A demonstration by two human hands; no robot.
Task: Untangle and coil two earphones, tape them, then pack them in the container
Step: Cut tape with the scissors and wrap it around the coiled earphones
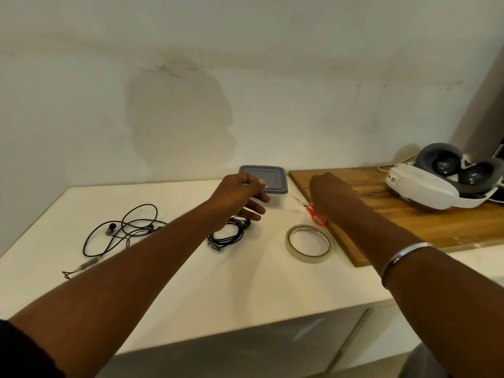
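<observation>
A loose, spread-out black earphone [122,233] lies at the left of the white counter. A second earphone [227,236], coiled into a small bundle, sits just beneath my left hand [240,199]. That hand hovers above it, with thumb and forefinger pinching what looks like a small piece of clear tape, and the other fingers extended. Behind it stands the clear container [275,199] with its grey lid on. My right hand [330,196] reaches over the red-handled scissors [316,216]; its fingers are hidden. The tape roll [308,244] lies flat near the scissors.
A wooden board [409,216] covers the right part of the counter and carries a white VR headset [441,181] with cables. The wall runs close behind the container. The counter's front edge [245,327] drops off toward me.
</observation>
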